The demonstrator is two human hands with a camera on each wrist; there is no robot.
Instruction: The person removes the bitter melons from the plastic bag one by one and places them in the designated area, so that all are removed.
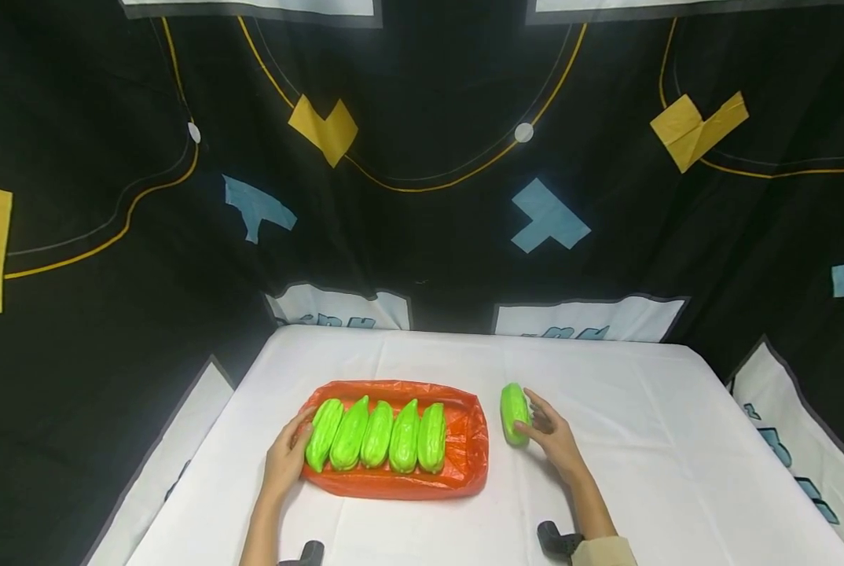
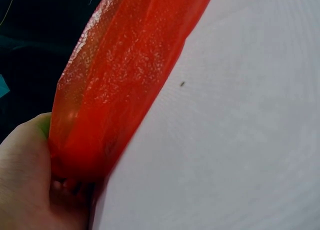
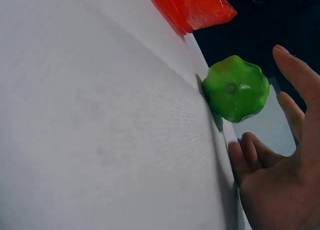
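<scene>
Several ridged green gourds [image 1: 378, 435], perhaps plastic, lie side by side in a shallow tray [image 1: 467, 448] covered in red plastic film. My left hand [image 1: 285, 459] grips the tray's left end, its thumb by the leftmost gourd; the left wrist view shows fingers curled below the red film [image 2: 125, 65]. Right of the tray, one more green gourd [image 1: 513, 414] lies on the white cloth. My right hand [image 1: 553, 437] is beside it with thumb and fingers spread. In the right wrist view a gap shows between that hand [image 3: 280, 180] and the gourd [image 3: 236, 90].
A white cloth [image 1: 648, 456] covers the table. Behind it hangs a black curtain [image 1: 422, 244] with yellow and blue patches. Dark wrist devices [image 1: 559, 541] sit at both wrists, near the front of the table.
</scene>
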